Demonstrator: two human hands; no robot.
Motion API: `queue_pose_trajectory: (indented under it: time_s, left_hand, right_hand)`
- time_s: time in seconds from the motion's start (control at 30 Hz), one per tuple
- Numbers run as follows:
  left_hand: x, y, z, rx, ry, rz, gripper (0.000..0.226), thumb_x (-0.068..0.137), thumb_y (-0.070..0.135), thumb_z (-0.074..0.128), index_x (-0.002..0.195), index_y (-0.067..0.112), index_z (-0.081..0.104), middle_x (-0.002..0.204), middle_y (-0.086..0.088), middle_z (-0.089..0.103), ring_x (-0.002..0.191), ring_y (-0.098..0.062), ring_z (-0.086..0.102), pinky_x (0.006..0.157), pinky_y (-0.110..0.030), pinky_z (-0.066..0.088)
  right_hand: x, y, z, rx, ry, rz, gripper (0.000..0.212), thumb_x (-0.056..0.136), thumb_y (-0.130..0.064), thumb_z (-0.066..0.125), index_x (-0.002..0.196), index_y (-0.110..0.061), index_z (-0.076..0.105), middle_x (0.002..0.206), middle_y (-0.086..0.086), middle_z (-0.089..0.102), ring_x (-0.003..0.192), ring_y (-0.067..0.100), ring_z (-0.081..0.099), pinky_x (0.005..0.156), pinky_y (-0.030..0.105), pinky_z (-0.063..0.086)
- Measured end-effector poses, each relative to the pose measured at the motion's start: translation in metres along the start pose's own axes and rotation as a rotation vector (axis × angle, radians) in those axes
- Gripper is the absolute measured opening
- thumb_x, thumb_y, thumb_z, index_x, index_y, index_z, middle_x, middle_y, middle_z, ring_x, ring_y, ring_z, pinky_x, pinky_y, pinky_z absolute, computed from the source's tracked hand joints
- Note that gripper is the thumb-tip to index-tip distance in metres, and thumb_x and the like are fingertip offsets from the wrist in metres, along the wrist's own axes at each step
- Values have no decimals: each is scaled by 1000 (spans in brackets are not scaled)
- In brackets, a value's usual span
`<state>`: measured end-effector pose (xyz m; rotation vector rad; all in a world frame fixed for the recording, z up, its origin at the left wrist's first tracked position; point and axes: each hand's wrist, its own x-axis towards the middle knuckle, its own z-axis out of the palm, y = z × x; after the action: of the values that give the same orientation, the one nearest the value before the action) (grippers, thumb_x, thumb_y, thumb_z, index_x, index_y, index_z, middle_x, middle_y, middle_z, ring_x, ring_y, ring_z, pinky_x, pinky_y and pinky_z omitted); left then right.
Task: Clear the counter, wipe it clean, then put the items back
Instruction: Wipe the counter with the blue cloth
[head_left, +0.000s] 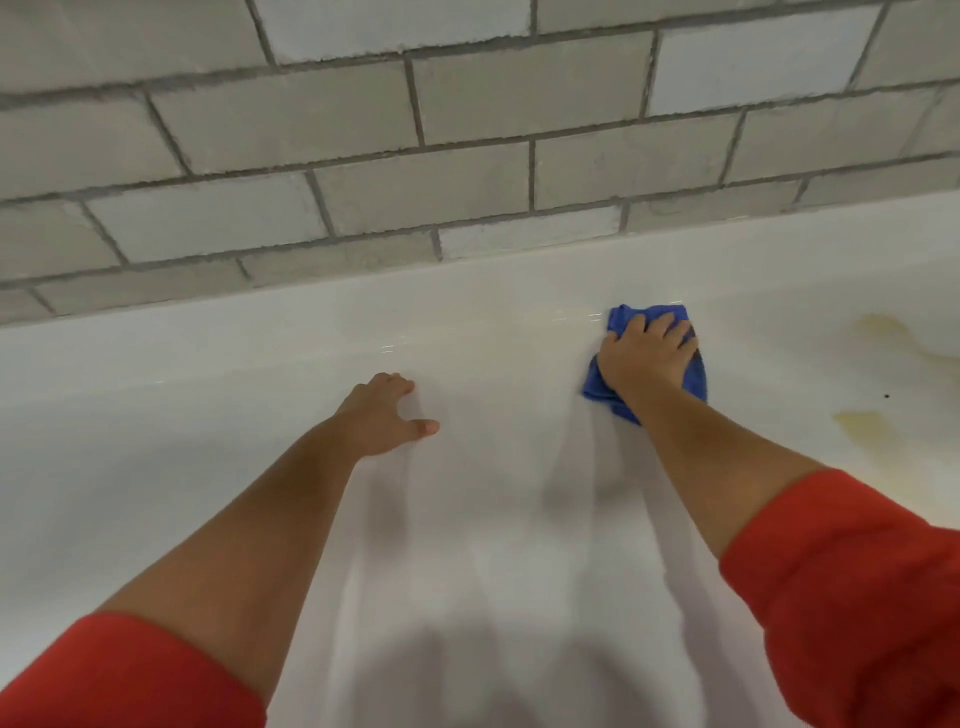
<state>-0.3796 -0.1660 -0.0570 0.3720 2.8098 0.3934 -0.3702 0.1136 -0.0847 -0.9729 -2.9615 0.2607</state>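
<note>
The blue cloth (622, 316) lies bunched on the white counter (260, 415), close to the foot of the tiled wall (467, 156). The right hand (647, 358) sits on top of it, palm down, fingers bent over the wad and holding it against the surface; the thumb's grip is hard to make out from this angle. The left hand (382, 415) rests flat on the counter farther out from the wall than the cloth, fingers spread and holding nothing, probably as a brace.

The cloth looks soft, light and limp. It will likely fold and roll under a push and give no stiffness of its own, so the palm has to supply the pressure. The best hold seems to be over the middle of the bunch, with the loose edges gathered under the fingers so they don't trail. The glossy counter looks slippery, so the wad should glide easily.

Two yellowish stains (862, 421) show farther along the wall on the right-hand side, not yet wiped.
</note>
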Motion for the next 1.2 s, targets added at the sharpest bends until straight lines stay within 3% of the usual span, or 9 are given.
queue_pose_trajectory:
  time_s: [0.13, 0.27, 0.4, 0.5, 0.63, 0.73, 0.87, 1.0, 1.2]
  left_hand:
    - [3, -4, 2, -2, 18, -11, 75, 85, 46, 60, 146, 14, 28, 154, -3, 21, 140, -24, 23, 113, -32, 19]
    - [-7, -4, 7, -123, 45, -12, 74, 87, 41, 60, 146, 12, 26, 155, -3, 20, 142, -20, 21, 111, -27, 19]
    - [-29, 2, 16, -429, 438, -9, 60, 82, 7, 63, 138, 4, 39, 146, -7, 33, 135, -19, 33, 100, -14, 24]
    - [-36, 33, 20, -546, 600, 23, 44, 81, -7, 49, 124, 0, 53, 132, -13, 48, 123, -23, 46, 85, -5, 25]
    - [-34, 73, 36, -273, 387, -131, 32, 97, 13, 34, 123, 2, 49, 128, -14, 51, 116, -28, 50, 89, -26, 36]
    - [-35, 90, 58, 90, 268, -206, 60, 99, 41, 26, 142, -1, 26, 149, -20, 27, 137, -31, 27, 114, -39, 18]
    - [-68, 110, 90, 187, 213, -8, 70, 96, 53, 10, 150, 10, 0, 158, -12, -5, 146, -27, -5, 116, -44, -10]
    - [-110, 82, 93, 224, 163, 277, 86, 77, 70, -12, 149, 29, 8, 159, 4, 0, 146, -16, -5, 116, -38, -9]
    - [-64, 31, 66, 178, 260, -4, 56, 97, 49, 18, 149, 29, 15, 159, -4, 3, 146, -23, 1, 118, -42, 3]
  right_hand:
    - [-29, -71, 13, 8, -17, -179, 56, 101, -36, 21, 147, -6, 18, 156, 21, 8, 143, 41, 5, 117, 51, 5]
    - [-76, -124, 24, 82, -81, -556, 52, 101, -36, 18, 146, -11, 25, 157, 14, 12, 144, 35, 7, 117, 47, 6]
    - [-100, -119, 20, 202, -201, -775, 47, 103, -26, 16, 145, -15, 34, 158, 6, 16, 146, 25, 7, 118, 42, 5]
    - [-113, -105, 9, 552, -336, -718, 42, 101, -17, 24, 137, -12, 45, 148, 7, 39, 139, 22, 30, 113, 34, 17]
    - [-120, -68, -8, 1154, -568, -457, 40, 92, 1, 37, 130, -8, 48, 124, 12, 58, 105, 18, 53, 91, 24, 40]
    - [-104, -30, -23, 1009, -344, -408, 45, 86, 8, 37, 123, -11, 54, 109, 8, 54, 97, 17, 50, 77, 21, 39]
    - [-86, 9, -50, 695, -148, -360, 40, 89, 2, 38, 120, -9, 60, 126, 8, 55, 116, 22, 51, 87, 20, 37]
    - [-93, 26, -59, 425, -218, -406, 35, 90, -4, 42, 118, -10, 63, 130, 7, 55, 122, 23, 49, 93, 21, 37]
    - [-118, 58, -69, 159, -307, -430, 32, 93, -29, 48, 123, -24, 58, 132, 5, 47, 122, 21, 44, 99, 31, 42]
